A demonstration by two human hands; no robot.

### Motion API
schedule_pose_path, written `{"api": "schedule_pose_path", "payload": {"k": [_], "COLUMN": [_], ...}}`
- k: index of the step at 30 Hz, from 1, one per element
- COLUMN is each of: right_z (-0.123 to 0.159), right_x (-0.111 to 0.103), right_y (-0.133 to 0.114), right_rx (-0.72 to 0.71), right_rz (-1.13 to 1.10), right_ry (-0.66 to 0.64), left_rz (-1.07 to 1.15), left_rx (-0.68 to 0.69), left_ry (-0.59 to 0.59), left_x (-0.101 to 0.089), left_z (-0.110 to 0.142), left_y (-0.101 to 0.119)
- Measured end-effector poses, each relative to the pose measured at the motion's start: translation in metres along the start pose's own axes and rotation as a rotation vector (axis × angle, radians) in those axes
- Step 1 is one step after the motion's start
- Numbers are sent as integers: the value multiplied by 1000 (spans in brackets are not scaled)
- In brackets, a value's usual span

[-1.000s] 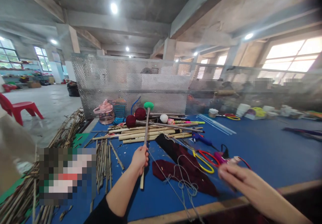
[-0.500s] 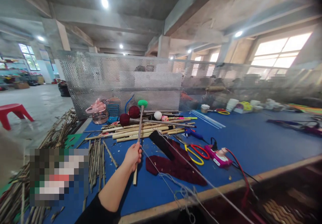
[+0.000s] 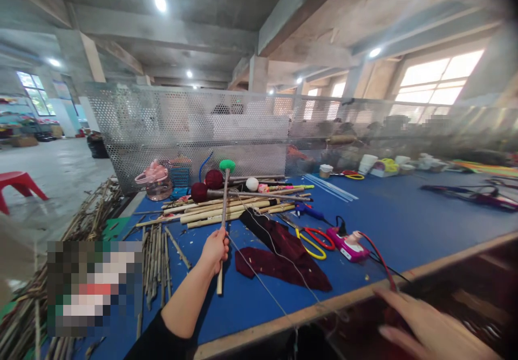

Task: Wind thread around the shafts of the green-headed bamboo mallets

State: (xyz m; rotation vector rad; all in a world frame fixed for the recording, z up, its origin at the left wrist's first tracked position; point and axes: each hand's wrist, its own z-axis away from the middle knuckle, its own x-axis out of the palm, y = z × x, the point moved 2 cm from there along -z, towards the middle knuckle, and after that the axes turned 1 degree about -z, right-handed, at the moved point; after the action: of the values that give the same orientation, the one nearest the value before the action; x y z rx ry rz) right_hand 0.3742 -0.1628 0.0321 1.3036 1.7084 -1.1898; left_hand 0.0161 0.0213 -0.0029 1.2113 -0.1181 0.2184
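My left hand [image 3: 215, 249] is closed round a thin wooden stick [image 3: 225, 203], which stands nearly upright over the table and is topped by a green fuzzy head [image 3: 227, 164]. A pale thread [image 3: 259, 282] runs from near that hand down to the table's front edge. At the lower right, beyond the edge, is my right hand [image 3: 429, 325], slightly blurred, its fingers apart and nothing visible between them. Dark red cloth [image 3: 279, 268] lies just right of the stick. Behind it are dark red balls [image 3: 213, 179] and a white ball [image 3: 252, 184].
Wooden rods [image 3: 230, 214] lie mid-table, with thin twigs [image 3: 156, 268] at left. Scissors [image 3: 313, 241], a blue glue gun [image 3: 309, 211] and a purple power strip [image 3: 348, 246] with cables lie right. A pink-lidded jug [image 3: 156, 182] stands before a perforated metal screen [image 3: 162, 117].
My right hand has come into view at the lower right. The thread across the cloth has gone slack and curved. My left hand keeps its grip on the stick; the view has shifted slightly.
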Motion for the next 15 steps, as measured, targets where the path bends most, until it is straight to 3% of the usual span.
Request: {"api": "schedule_pose_path", "payload": {"k": [2, 4, 6, 8, 9, 11, 13, 15], "right_z": [-38, -77, -114, -149, -164, -183, -193, -198], "right_x": [-5, 4, 33, 73, 94, 134, 157, 165], "right_y": [-46, -100, -152, -189, -202, -222, -231, -230], "right_rx": [-36, -88, -148, -35, 50, 118, 128, 134], "right_rz": [-168, -412, -707, -1000, -1108, -1206, -1186, -1113], "right_ry": [-137, -338, -557, -558, -575, -849, -1011, -979], "left_rz": [5, 13, 31, 52, 59, 64, 70, 83], "left_rx": [1, -1, -4, -6, -6, -5, -3, 3], "left_ry": [5, 3, -14, -36, -40, -35, -40, -51], "left_x": [1, 1, 1, 1, 1, 0, 1, 1], "left_z": [0, 1, 1, 1, 1, 1, 0, -1], "left_y": [0, 0, 1, 1, 1, 2, 2, 2]}}
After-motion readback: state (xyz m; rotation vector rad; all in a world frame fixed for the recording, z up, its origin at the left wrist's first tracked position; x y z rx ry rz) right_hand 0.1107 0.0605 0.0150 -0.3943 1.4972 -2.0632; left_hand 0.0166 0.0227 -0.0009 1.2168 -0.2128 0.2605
